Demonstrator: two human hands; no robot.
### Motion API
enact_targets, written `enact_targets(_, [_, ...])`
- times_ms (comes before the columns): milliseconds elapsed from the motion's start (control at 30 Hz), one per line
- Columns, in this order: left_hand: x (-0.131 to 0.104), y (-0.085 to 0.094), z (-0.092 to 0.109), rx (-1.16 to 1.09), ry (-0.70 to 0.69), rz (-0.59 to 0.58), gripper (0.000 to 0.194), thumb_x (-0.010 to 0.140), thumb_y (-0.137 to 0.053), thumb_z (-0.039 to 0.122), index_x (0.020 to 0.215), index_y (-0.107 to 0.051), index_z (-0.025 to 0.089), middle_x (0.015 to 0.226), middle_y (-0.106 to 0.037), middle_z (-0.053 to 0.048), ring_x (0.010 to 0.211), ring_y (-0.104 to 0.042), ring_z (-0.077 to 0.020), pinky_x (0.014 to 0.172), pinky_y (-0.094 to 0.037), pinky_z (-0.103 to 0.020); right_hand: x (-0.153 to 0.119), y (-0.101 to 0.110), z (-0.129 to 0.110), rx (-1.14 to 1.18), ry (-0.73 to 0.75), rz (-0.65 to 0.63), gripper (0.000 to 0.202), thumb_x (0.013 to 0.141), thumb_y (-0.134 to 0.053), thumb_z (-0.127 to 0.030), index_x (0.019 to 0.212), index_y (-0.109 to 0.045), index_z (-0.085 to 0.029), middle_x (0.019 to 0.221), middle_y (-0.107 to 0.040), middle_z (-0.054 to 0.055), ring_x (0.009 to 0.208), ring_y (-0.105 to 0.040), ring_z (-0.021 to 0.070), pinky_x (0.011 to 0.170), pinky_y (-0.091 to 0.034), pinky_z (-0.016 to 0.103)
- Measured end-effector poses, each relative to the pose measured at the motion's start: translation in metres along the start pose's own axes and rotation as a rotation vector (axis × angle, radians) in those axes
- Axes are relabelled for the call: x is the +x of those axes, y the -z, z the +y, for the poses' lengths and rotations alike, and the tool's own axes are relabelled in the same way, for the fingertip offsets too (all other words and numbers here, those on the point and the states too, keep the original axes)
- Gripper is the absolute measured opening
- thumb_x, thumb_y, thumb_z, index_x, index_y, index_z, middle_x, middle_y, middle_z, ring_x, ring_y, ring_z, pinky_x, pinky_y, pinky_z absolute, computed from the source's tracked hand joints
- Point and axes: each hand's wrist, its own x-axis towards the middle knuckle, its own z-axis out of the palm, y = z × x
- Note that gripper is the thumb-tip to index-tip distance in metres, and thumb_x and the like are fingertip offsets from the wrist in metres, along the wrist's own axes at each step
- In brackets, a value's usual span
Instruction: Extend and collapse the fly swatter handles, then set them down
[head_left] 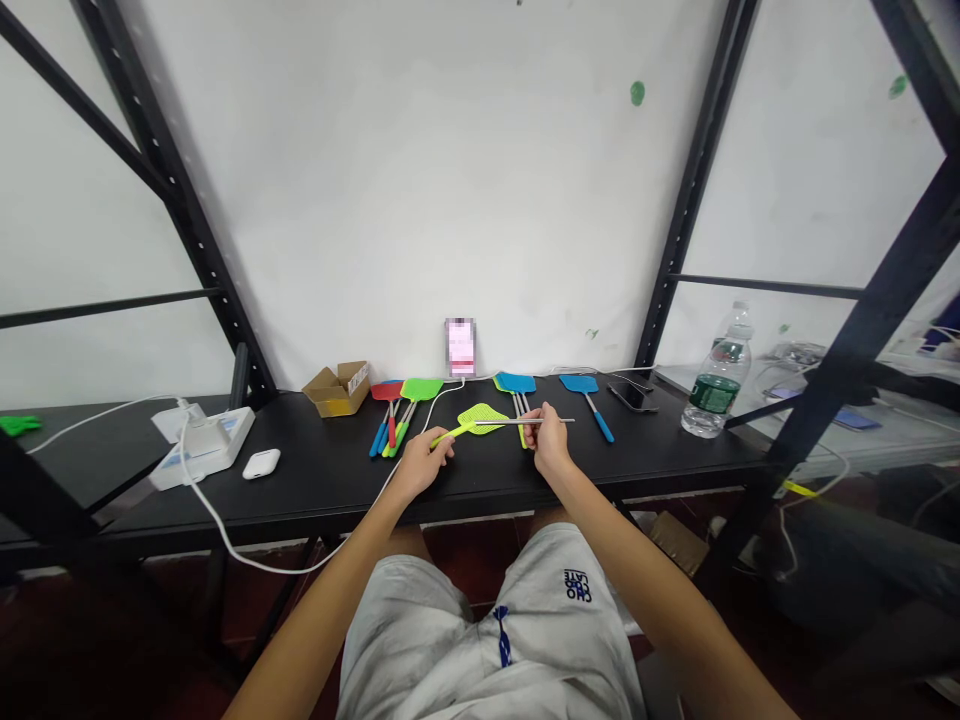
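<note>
My left hand (425, 463) is closed around a yellow-green fly swatter handle (454, 432). In my right hand (549, 436) a thin metal rod (496, 422) is pinched, lying level and sticking out past the fingers on the right. The rod's left end meets the handle's tip; whether they are joined I cannot tell. Just behind the rod is a yellow-green perforated swatter head (482, 414). A red swatter (388, 391) and a green swatter (422, 389) lie with others left of it. Blue swatters (516, 382) are stacked behind my right hand, and a single blue swatter (579, 384) lies farther right.
A lit phone (460, 347) leans on the wall, with a white cable. On the black table (315, 495) are an open cardboard box (336, 392), a white earbud case (262, 464), a power strip (206, 445), a dark phone (632, 396) and water bottles (718, 385). Black posts flank the table.
</note>
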Motion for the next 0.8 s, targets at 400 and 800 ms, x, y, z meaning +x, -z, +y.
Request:
enact_targets(400, [-0.008, 0.003, 0.021, 0.040, -0.120, -0.152, 0.031, 0.090, -0.048, 0.041, 0.082, -0.064, 0.017, 0.070, -0.062, 0.000, 0.061, -0.053, -0.0126, 0.058, -0.038, -0.023, -0.004, -0.005, 0.002, -0.039, 0.038, -0.030, 0.045, 0.088, -0.039, -0.044, 0.051, -0.046, -0.020, 0.032, -0.034, -0.004, 0.028, -0.028, 0.0075, 0.032, -0.017, 0.020])
enact_targets(800, [-0.023, -0.028, 0.049, 0.453, -0.500, 0.360, 0.030, 0.087, -0.057, 0.025, 0.115, -0.062, 0.017, 0.118, -0.060, -0.014, 0.114, -0.054, -0.0284, 0.098, -0.040, -0.046, -0.026, -0.020, 0.010, -0.119, 0.008, -0.317, 0.047, 0.084, -0.046, -0.060, 0.064, -0.056, -0.019, 0.045, -0.052, 0.000, 0.034, -0.043, 0.0104, 0.032, -0.026, 0.022])
